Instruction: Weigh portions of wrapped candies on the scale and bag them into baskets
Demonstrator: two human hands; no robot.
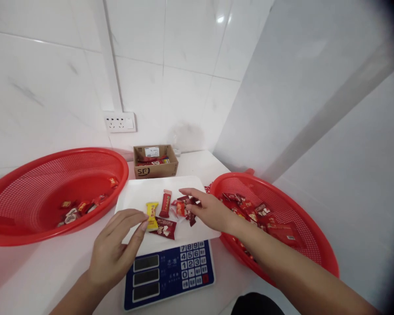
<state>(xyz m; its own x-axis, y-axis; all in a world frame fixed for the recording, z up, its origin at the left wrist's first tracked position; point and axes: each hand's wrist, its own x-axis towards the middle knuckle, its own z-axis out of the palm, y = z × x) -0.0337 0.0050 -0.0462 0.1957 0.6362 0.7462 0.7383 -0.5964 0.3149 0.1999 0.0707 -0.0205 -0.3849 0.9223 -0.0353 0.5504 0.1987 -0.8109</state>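
Observation:
My left hand (118,243) is at the left edge of a yellow snack packet (152,216), its thumb and forefinger nearly together on that edge. The packet lies on the white pan (134,192) of a scale, overlapping a dark red packet (166,228). A slim red bar (166,203) lies just behind. My right hand (210,210) hovers with fingers spread over a clear-and-red wrapped sweet (180,209) and several dark red packets (192,218), partly hiding them. Whether its fingertips touch them I cannot tell.
Red mesh baskets stand on the left (118,159) and right (315,218), each holding wrapped snacks. A small cardboard box (157,170) of packets sits behind the pan. The scale's blue keypad panel (170,275) faces me. A socket (120,122) is on the tiled wall.

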